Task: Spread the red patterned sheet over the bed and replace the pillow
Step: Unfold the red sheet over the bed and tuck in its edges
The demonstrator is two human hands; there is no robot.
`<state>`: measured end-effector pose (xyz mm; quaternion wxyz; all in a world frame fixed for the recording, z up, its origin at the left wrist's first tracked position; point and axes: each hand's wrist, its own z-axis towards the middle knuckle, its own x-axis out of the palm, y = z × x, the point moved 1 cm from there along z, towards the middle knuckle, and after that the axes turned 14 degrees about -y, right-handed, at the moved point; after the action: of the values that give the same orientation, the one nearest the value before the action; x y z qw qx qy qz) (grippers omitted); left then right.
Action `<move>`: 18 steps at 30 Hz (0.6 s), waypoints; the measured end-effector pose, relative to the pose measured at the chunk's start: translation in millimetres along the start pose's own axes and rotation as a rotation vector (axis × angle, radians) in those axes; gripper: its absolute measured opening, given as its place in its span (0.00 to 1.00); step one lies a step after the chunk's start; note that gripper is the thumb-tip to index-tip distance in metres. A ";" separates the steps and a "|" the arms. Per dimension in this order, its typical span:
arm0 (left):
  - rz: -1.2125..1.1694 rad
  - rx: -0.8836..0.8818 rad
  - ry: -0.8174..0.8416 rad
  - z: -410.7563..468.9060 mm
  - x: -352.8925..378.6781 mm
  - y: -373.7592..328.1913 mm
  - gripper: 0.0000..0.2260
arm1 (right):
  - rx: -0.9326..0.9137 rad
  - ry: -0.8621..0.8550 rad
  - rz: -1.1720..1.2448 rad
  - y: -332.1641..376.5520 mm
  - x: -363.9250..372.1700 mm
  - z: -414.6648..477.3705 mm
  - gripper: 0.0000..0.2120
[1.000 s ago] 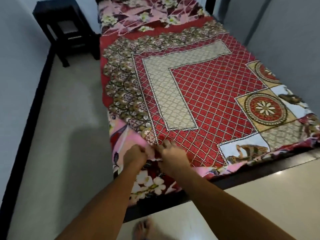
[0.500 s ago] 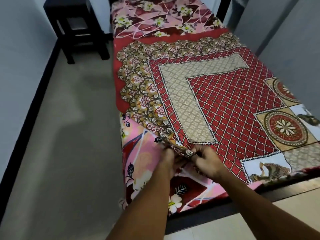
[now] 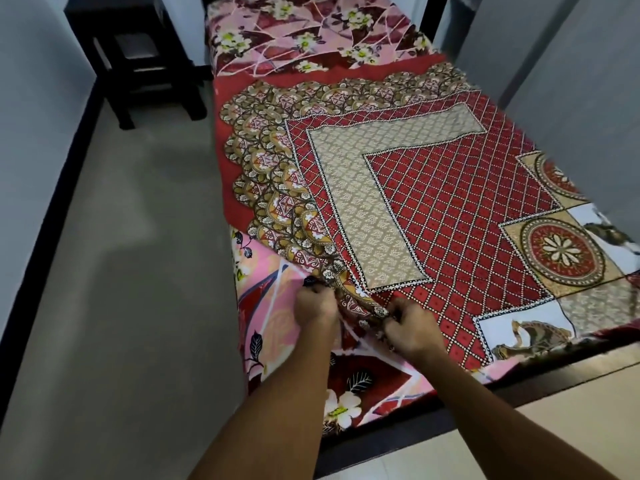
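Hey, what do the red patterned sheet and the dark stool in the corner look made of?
The red patterned sheet: thin printed cloth, matte; it folds and bunches at the near corner. The dark stool: probably dark-finished wood, judging by its thick square legs and rails.

No readable text, label or number anywhere in view.

red patterned sheet [image 3: 450, 220] runs off the right edge; black stool [image 3: 114, 19] cropped above.
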<state>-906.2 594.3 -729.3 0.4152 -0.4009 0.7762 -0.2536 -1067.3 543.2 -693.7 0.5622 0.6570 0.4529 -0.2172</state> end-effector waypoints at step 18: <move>0.051 -0.095 -0.205 -23.0 -114.8 48.0 0.22 | -0.114 -0.395 -0.435 39.9 53.5 -98.8 0.34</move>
<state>-907.2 717.7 -701.4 0.4792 -0.4240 0.7510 -0.1633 -1029.4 656.1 -687.6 0.6157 0.4569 0.4763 -0.4305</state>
